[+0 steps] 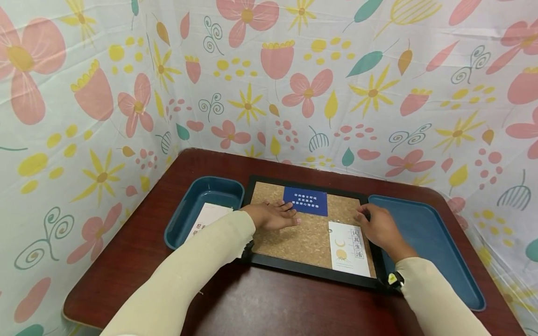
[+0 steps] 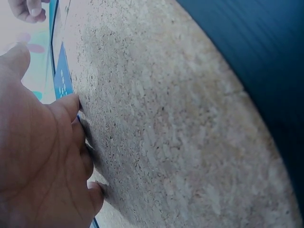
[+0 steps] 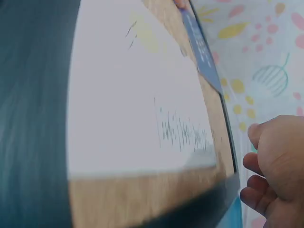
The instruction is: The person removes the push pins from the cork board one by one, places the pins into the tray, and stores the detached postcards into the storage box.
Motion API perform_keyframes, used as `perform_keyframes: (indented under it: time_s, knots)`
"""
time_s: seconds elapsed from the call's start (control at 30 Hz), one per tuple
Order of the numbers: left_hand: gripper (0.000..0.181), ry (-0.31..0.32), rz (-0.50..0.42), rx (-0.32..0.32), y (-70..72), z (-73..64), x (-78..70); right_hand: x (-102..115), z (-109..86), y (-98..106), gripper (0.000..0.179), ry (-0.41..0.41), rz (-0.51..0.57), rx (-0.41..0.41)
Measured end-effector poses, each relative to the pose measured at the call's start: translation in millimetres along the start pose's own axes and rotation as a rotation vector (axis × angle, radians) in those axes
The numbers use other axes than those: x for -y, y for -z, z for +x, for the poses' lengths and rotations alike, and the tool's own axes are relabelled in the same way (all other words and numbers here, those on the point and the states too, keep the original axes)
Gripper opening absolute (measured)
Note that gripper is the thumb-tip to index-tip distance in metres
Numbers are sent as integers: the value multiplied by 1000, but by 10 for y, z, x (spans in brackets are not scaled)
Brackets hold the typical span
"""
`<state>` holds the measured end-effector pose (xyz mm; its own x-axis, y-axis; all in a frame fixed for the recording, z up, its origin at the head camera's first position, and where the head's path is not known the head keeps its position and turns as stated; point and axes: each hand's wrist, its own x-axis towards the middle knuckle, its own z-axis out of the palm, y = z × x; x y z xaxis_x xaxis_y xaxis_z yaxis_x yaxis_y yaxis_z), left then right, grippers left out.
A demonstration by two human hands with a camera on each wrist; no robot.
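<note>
A framed corkboard (image 1: 290, 242) lies on the table. My left hand (image 1: 273, 215) hovers low over its left half, palm turned partly up, fingers loosely extended beside the blue card (image 1: 311, 201) at the board's far edge. In the left wrist view, the left fingertips (image 2: 72, 105) are right at the cork. A white card (image 1: 349, 249) with black characters and a yellow drawing lies along the board's right side. Over the right frame edge is my right hand (image 1: 378, 226), fingers loosely curled. Nothing shows between the right fingers (image 3: 256, 192) in the right wrist view.
Left of the board stands a deep blue tray (image 1: 178, 217) with a white card (image 1: 210, 214) inside, partly hidden by the left sleeve. A flat blue tray (image 1: 424, 233) sits to the right, partly under the right arm. Flowered cloth (image 1: 269, 93) hangs behind the table.
</note>
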<state>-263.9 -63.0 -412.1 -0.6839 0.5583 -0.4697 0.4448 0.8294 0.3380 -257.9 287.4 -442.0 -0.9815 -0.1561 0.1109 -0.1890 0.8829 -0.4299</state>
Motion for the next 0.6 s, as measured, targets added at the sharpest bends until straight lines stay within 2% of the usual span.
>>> perform_keyframes:
  time_s: [0.3,0.6]
  knots:
    - [79,-2,5,1,-2,12,8,291,147,-177,38,-6,87,59]
    - [81,0,24,7,-9,27,17,400,240,-273,34,-16,78,58]
